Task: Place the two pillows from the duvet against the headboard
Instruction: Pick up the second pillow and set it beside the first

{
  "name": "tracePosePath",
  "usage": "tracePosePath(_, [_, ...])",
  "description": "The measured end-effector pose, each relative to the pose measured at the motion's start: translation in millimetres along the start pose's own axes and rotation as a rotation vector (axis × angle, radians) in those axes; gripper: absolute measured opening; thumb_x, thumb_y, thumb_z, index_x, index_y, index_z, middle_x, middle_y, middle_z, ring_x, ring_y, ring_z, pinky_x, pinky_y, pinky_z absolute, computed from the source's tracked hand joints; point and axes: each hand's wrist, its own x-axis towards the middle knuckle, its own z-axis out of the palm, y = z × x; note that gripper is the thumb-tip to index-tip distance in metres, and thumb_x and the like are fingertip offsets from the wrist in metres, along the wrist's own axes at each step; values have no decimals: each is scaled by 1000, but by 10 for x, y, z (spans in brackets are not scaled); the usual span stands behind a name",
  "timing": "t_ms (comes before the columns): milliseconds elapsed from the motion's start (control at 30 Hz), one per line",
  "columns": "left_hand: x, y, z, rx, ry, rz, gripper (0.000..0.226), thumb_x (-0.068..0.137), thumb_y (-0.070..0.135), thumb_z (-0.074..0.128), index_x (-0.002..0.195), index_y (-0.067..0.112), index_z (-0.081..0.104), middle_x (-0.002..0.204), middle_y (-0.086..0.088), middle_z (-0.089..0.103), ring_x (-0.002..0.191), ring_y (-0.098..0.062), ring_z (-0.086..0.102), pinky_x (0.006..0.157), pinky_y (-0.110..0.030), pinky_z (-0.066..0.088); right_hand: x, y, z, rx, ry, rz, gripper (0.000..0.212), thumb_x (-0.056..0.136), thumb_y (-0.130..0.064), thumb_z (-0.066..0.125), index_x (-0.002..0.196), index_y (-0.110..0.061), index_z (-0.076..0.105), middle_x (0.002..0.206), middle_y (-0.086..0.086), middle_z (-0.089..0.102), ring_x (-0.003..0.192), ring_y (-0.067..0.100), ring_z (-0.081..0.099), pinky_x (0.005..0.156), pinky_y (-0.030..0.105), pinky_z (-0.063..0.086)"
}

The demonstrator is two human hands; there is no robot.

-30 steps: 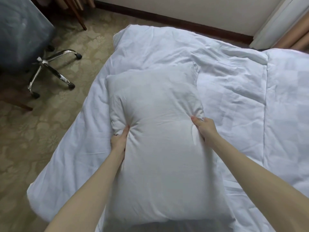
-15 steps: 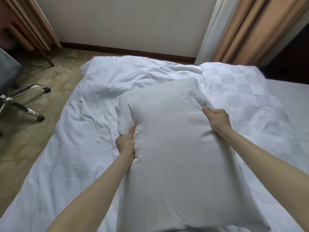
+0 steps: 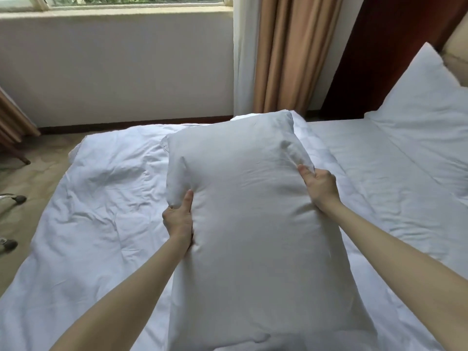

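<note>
The person is holding one white pillow (image 3: 255, 224) lengthwise in front of them, over the bed. The left hand (image 3: 178, 219) is pinching its left edge, thumb on top and the other fingers tucked out of sight underneath; the right hand (image 3: 319, 184) is gripping the right edge the same way, bunching the case fabric near the far corner. Both hands are closed on the pillow.

Taking the headboard (image 3: 455, 46) as the landmark: a second pillow (image 3: 428, 102) is already leaning against it, while the held pillow is hanging well away from it, above the rumpled duvet (image 3: 101, 198).

The risks, as I judge them: each hand is catching mostly loose fabric rather than filling, so the soft pillow may be sagging or slipping out during the swing toward the headboard. Dropped short, it would be lying flat on the sheet (image 3: 379, 173) instead of propped. Pushed in carelessly, it could be knocking the leaning pillow sideways.
</note>
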Motion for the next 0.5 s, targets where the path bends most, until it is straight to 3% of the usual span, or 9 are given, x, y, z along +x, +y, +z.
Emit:
tracePosePath(100, [-451, -79, 239, 16, -9, 3, 41, 60, 52, 80, 57, 18, 57, 46, 16, 59, 44, 0, 57, 57, -23, 46, -44, 344, -427, -17, 17, -6, 56, 88, -55, 50, 56, -13, 31, 56, 1, 35, 55, 21, 36, 56, 36, 30])
tracePosePath(233, [-1096, -279, 660, 18, -7, -2, 45, 59, 53, 80, 68, 14, 60, 68, 5, 65, 63, -13, 63, 65, -27, 51, -66, 874, -1043, -9, 6, -16, 54, 89, -54, 50, 55, -18, 28, 53, 0, 32, 53, 21, 34, 53, 35, 28])
tracePosePath(333, [-1563, -448, 977, 36, 11, -11, 42, 61, 52, 80, 59, 17, 57, 59, 7, 61, 59, -15, 60, 62, -27, 49, -58, 1197, -1508, -35, -7, -29, 48, 90, -53, 50, 53, -30, 29, 47, -4, 37, 48, 17, 39, 48, 32, 31])
tracePosePath(400, [-1820, -542, 1167, 47, 4, -15, 41, 62, 50, 80, 54, 19, 53, 53, 10, 58, 55, -14, 57, 60, -27, 48, -28, 1392, -1791, -41, -3, -4, 53, 89, -53, 50, 49, -22, 34, 49, -3, 41, 48, 15, 41, 49, 31, 32])
tracePosePath(500, [-2120, -601, 1404, 55, -7, -16, 39, 62, 50, 80, 65, 15, 63, 66, 4, 66, 65, -17, 62, 67, -29, 51, 19, 1565, -2154, -45, 4, -1, 58, 89, -54, 50, 48, -17, 33, 50, -2, 39, 48, 17, 39, 49, 32, 31])
